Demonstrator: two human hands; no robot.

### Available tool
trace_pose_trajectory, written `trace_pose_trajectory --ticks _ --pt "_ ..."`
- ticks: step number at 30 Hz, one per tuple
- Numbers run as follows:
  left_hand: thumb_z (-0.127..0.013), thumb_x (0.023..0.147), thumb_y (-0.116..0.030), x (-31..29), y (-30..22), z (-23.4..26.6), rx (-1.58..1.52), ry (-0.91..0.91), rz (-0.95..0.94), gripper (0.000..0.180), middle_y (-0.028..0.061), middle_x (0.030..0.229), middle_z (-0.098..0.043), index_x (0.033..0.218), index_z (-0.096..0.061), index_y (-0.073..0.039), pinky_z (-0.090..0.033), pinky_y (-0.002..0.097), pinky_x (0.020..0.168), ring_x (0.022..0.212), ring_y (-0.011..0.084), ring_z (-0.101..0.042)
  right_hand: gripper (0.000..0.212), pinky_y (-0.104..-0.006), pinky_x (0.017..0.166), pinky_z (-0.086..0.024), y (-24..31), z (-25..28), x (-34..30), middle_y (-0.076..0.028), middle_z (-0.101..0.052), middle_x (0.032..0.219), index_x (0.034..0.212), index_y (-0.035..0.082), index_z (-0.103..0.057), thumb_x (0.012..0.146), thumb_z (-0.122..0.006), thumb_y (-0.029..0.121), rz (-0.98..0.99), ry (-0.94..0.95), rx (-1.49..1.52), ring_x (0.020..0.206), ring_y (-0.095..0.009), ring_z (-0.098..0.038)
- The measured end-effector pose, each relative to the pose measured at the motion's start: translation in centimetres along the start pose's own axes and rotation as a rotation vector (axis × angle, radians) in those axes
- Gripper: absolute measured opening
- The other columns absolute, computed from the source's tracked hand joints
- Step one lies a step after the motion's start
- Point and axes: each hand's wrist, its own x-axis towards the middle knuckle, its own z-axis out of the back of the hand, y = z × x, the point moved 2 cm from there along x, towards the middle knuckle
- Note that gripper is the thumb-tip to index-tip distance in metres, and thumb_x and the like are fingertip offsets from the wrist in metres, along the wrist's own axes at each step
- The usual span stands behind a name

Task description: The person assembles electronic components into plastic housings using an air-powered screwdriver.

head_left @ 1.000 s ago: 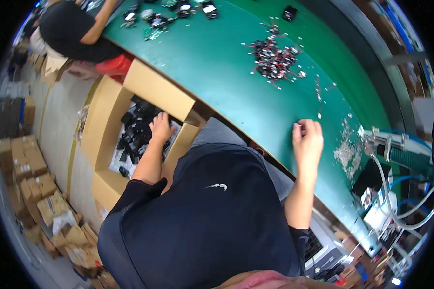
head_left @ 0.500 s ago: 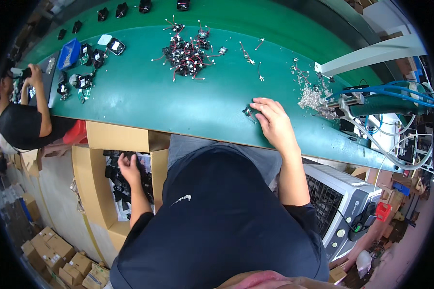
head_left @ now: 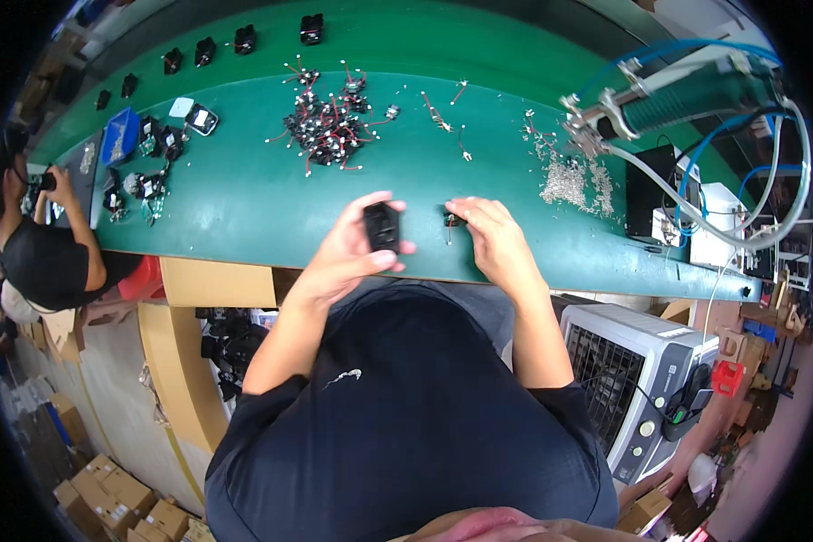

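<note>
My left hand (head_left: pixel 341 251) is raised over the bench's near edge. Its fingers and thumb grip a black plastic housing (head_left: pixel 382 228), roughly rectangular with a hollowed face. To the right, my right hand (head_left: pixel 497 239) is bent over the green bench top, fingers together. Its fingertips pinch a small dark component (head_left: pixel 452 219) with a short red wire, partly covered by the fingers. Beyond both hands lies a tangled pile of similar wired components (head_left: pixel 327 126) with red and black leads and white ends.
At lower left an open carton (head_left: pixel 185 379) holds black housings (head_left: pixel 230 343). Small silver pieces (head_left: pixel 565 183) are spread at right, near a green-handled tool (head_left: pixel 686 99) with hoses. Farther left are a blue tray (head_left: pixel 120 135) and a co-worker (head_left: pixel 50 217). A cooler (head_left: pixel 637 388) stands right.
My left hand has come up out of the carton with a black housing and moved over the bench edge. My right hand has shifted slightly left with the small component.
</note>
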Motion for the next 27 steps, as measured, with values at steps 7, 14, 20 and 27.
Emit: trace_pose_trajectory --ticks 7,14,20,27 --pt "-0.078 0.082 0.014 5.3 1.7 -1.8 0.268 -0.074 -0.031 0.085 0.0133 0.148 -0.047 0.152 -0.037 -0.009 -0.065 0.0329 0.072 0.104 0.0195 -0.069 0.037 -0.0463 0.076 -0.057 1.8 -1.8 -0.5 -0.014 -0.067 0.099 0.101 0.004 -0.068 0.078 -0.087 0.026 -0.454 -0.043 -0.11 0.093 -0.037 -0.069" --pt "-0.081 0.081 0.01 4.4 0.4 0.3 0.347 -0.215 -0.039 0.082 0.0139 0.146 -0.052 0.151 -0.04 -0.008 -0.06 0.0274 0.065 0.098 0.0146 -0.066 0.03 -0.0465 0.09 -0.053 0.3 -1.9 -1.0 -0.009 -0.067 0.109 0.112 0.009 -0.071 0.083 -0.08 0.008 -0.189 0.038 -0.188 0.106 -0.032 -0.063" --pt "-0.082 0.08 0.009 3.6 0.9 0.2 0.318 -0.203 0.003 0.084 0.0133 0.146 -0.052 0.152 -0.04 -0.006 -0.058 0.0262 0.065 0.096 0.0134 -0.065 0.036 -0.045 0.087 -0.052 1.4 -0.1 -1.9 -0.01 -0.063 0.11 0.107 0.007 -0.072 0.076 -0.088 0.014 -0.325 -0.186 -0.227 0.104 -0.032 -0.061" --pt "-0.083 0.081 0.007 3.9 1.9 -0.4 0.335 -0.124 0.032 0.086 0.008 0.133 -0.05 0.152 -0.036 -0.006 -0.062 0.0283 0.081 0.1 0.0129 -0.069 0.03 -0.0417 0.073 -0.055 0.7 -3.1 -1.5 -0.01 -0.064 0.095 0.101 0.003 -0.073 0.078 -0.088 0.016 -0.452 -0.196 -0.134 0.085 -0.03 -0.068"
